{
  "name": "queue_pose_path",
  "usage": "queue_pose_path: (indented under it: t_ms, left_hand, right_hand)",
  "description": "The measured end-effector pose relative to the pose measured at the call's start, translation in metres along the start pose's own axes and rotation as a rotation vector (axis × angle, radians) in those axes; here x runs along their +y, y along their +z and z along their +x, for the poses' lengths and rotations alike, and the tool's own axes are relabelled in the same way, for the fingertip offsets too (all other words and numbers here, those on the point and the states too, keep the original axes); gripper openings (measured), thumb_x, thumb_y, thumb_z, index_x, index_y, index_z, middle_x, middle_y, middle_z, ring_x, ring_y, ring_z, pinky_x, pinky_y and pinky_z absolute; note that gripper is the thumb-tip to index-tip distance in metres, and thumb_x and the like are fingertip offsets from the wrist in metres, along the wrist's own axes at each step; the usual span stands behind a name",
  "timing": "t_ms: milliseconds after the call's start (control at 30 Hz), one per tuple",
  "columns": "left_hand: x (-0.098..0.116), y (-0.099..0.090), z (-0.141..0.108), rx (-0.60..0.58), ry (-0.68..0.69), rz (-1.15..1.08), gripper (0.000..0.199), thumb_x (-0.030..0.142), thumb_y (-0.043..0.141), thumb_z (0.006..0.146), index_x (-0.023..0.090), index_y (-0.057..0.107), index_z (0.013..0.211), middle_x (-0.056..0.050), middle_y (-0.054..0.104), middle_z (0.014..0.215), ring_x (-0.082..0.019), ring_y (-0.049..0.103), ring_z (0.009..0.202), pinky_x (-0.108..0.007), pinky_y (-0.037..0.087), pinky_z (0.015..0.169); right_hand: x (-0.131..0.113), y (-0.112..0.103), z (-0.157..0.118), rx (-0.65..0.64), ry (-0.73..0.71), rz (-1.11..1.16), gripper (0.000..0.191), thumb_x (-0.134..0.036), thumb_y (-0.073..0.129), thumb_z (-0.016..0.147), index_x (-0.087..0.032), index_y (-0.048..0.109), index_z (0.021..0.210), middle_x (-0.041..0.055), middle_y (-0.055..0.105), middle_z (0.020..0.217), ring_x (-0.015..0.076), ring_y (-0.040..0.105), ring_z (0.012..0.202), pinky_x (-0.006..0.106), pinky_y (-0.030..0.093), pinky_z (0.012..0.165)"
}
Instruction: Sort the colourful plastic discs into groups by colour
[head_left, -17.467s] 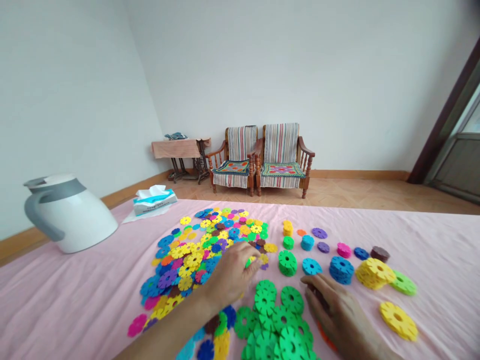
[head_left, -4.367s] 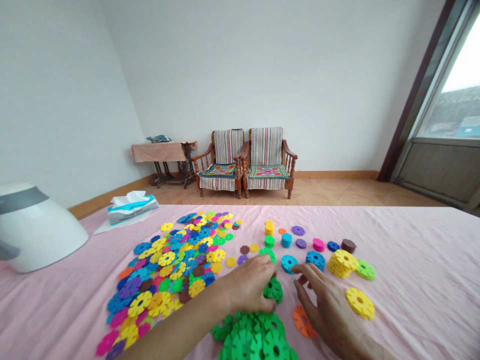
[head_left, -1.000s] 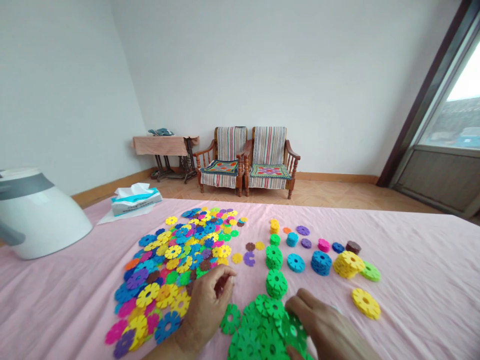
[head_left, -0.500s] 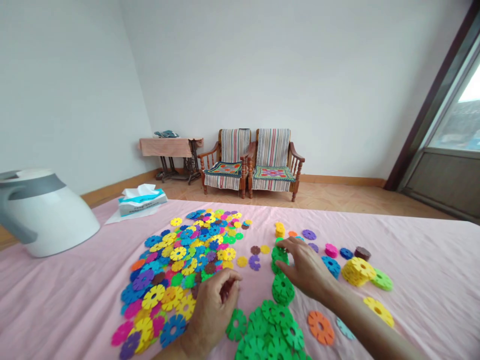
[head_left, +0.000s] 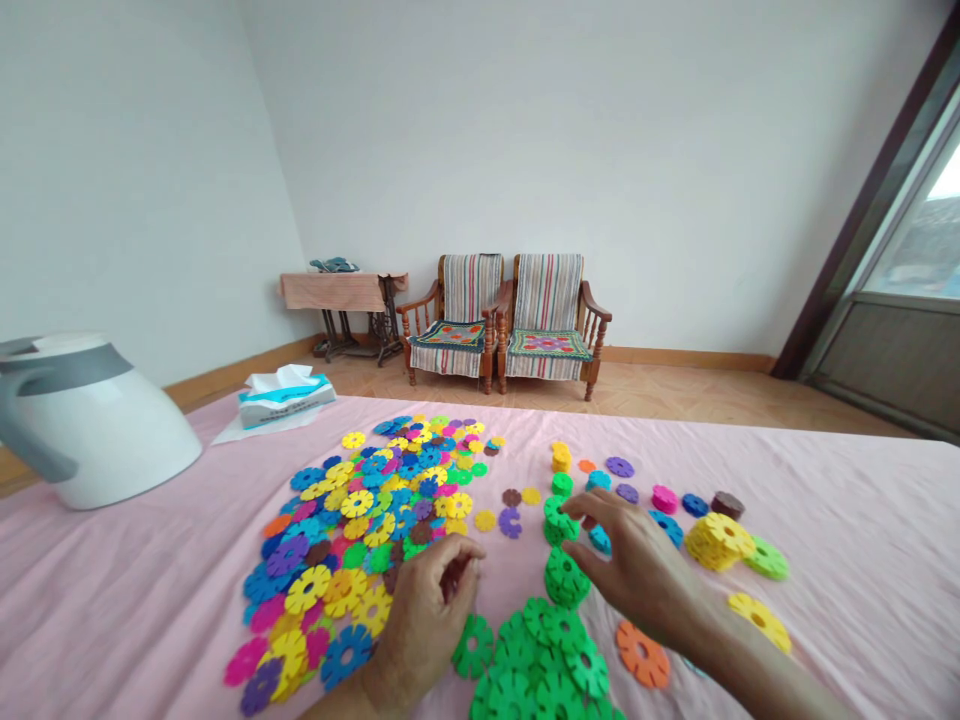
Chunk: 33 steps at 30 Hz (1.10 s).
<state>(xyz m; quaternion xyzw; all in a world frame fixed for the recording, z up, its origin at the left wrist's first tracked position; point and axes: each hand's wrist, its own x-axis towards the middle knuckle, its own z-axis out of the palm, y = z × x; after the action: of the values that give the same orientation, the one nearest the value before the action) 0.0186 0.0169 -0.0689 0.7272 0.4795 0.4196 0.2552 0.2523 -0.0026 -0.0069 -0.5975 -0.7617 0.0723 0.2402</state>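
Observation:
Beside the green disc stacks (head_left: 566,577), my right hand (head_left: 619,545) has its thumb and fingers apart, with nothing between them; its fingertips are at the right edge of a middle green stack (head_left: 559,522). My left hand (head_left: 435,605) rests at the right edge of the mixed pile of notched discs (head_left: 356,505), its fingers curled and fingertips near the thumb; whether anything is inside is hidden. A loose heap of green discs (head_left: 536,670) lies at the front, between the hands. A small green stack (head_left: 562,484) and a small yellow stack (head_left: 560,458) stand farther back.
On the right are a yellow stack (head_left: 720,542), brown discs (head_left: 727,505), pink discs (head_left: 664,499) and an orange disc (head_left: 643,655). A white jug (head_left: 124,430) and a tissue box (head_left: 286,403) stand on the left of the pink cloth (head_left: 862,520). Two chairs are beyond.
My right hand has drawn back slightly toward me and to the right, off the green stacks, uncovering the small green stack and blue discs. My left hand has hardly moved.

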Motion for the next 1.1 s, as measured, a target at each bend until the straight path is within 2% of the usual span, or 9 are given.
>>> queue_pose_path:
  t_ms: [67,133,267,367,500,633,800,967,1100]
  left_hand:
    - [0.001,0.0,0.0,0.006,-0.002,0.006,0.016,0.021,0.051,0.082,0.018,0.066,0.083,-0.002,0.066,0.064,-0.013,0.06,0.053,-0.019,0.046,0.047]
    - [0.002,0.0,0.0,0.009,-0.001,0.006,0.016,0.021,0.051,0.081,0.018,0.067,0.083,-0.002,0.066,0.064,-0.014,0.061,0.053,-0.019,0.046,0.047]
    - [0.001,0.0,0.001,0.01,0.002,0.007,0.015,0.021,0.051,0.081,0.018,0.066,0.083,-0.001,0.066,0.065,-0.014,0.061,0.054,-0.019,0.047,0.048]
    - [0.0,0.001,0.001,0.015,0.01,0.016,0.015,0.021,0.051,0.081,0.019,0.066,0.082,0.0,0.064,0.061,-0.013,0.06,0.051,-0.019,0.046,0.046]
    - [0.001,0.001,0.001,0.013,0.01,0.025,0.016,0.022,0.05,0.082,0.019,0.066,0.082,0.001,0.063,0.06,-0.013,0.059,0.05,-0.019,0.047,0.046]
    - [0.001,0.0,0.002,0.01,0.017,0.021,0.016,0.024,0.05,0.083,0.019,0.065,0.081,0.0,0.064,0.062,-0.013,0.06,0.051,-0.019,0.048,0.046]
    - [0.0,0.0,0.001,0.016,0.026,0.012,0.016,0.024,0.05,0.084,0.019,0.065,0.082,0.0,0.064,0.061,-0.013,0.059,0.051,-0.02,0.049,0.047]
    - [0.002,0.0,0.001,0.016,0.024,0.012,0.016,0.024,0.05,0.083,0.018,0.065,0.082,0.0,0.063,0.061,-0.013,0.06,0.051,-0.02,0.048,0.046]
    - [0.003,-0.001,0.001,0.014,0.013,0.018,0.015,0.024,0.05,0.083,0.018,0.065,0.083,0.0,0.064,0.062,-0.013,0.06,0.052,-0.019,0.047,0.046]
  right_hand:
    - [-0.006,-0.002,-0.016,-0.05,-0.018,0.014,0.015,-0.018,0.052,0.08,-0.021,0.063,0.09,0.0031,0.065,0.086,0.0181,0.063,0.08,0.03,0.046,0.072]
    - [-0.012,0.0,-0.031,-0.112,-0.046,0.006,0.016,-0.015,0.055,0.077,-0.023,0.063,0.089,0.0022,0.066,0.086,0.0181,0.063,0.079,0.029,0.047,0.068]
    - [-0.015,0.021,-0.049,-0.092,-0.151,-0.101,0.023,-0.01,0.062,0.069,-0.024,0.065,0.086,0.0017,0.069,0.087,0.0196,0.064,0.083,0.027,0.048,0.068]
    - [-0.012,0.04,-0.052,-0.059,-0.234,-0.204,0.021,-0.007,0.066,0.064,-0.024,0.063,0.076,-0.0011,0.068,0.077,0.0181,0.064,0.072,0.025,0.046,0.06]
    - [-0.01,0.052,-0.052,0.03,-0.278,-0.321,0.016,-0.011,0.066,0.07,-0.024,0.061,0.076,-0.0015,0.065,0.075,0.0182,0.062,0.067,0.027,0.044,0.055]
    - [-0.01,0.056,-0.054,0.048,-0.298,-0.39,0.014,-0.012,0.065,0.073,-0.024,0.06,0.08,-0.0009,0.064,0.075,0.0178,0.062,0.064,0.027,0.042,0.052]
    - [-0.003,0.062,-0.058,0.026,-0.309,-0.392,0.019,-0.009,0.066,0.067,-0.024,0.06,0.077,-0.0022,0.063,0.074,0.016,0.062,0.06,0.026,0.04,0.05]
    - [-0.004,0.058,-0.059,0.031,-0.297,-0.352,0.018,-0.009,0.065,0.069,-0.025,0.059,0.074,-0.0026,0.063,0.074,0.0155,0.063,0.063,0.025,0.04,0.049]
    - [-0.007,0.059,-0.059,0.066,-0.313,-0.402,0.016,-0.012,0.064,0.071,-0.024,0.06,0.08,-0.0007,0.064,0.076,0.0177,0.063,0.063,0.026,0.042,0.049]
